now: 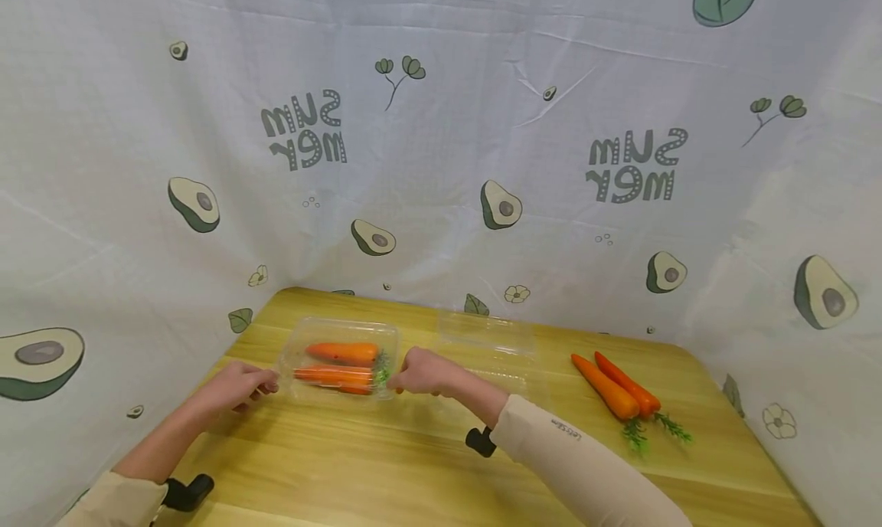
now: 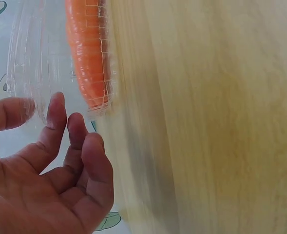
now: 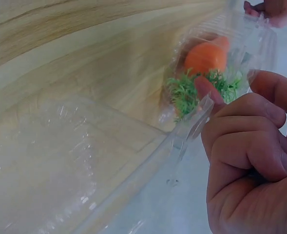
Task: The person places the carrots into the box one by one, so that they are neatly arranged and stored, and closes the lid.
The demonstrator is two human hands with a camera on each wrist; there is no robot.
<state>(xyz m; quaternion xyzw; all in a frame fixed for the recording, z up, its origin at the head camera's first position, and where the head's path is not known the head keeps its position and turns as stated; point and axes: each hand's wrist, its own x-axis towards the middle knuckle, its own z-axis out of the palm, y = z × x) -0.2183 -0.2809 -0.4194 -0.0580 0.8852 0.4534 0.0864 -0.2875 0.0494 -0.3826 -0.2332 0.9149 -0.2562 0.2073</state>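
Clear box: at the left part of the tabletop, carrots lying inside with green tops at its right end; I cannot tell whether its lid is fully down.
Left hand: thumb and first finger narrow, pinching the box's left end; a light grip there should suffice.
Right hand: thumb and first finger pinch the right end beside the greens, other fingers folded in; best matched in height to the left.
Thin plastic: likely to flex under a hard squeeze, so work at the rim and corners.
Sprigs: could snag in the edge; tuck them inside before pressing.
Second box: just beyond the right wrist, lid raised; mind the forearm.
Loose carrots: well apart, at the right.
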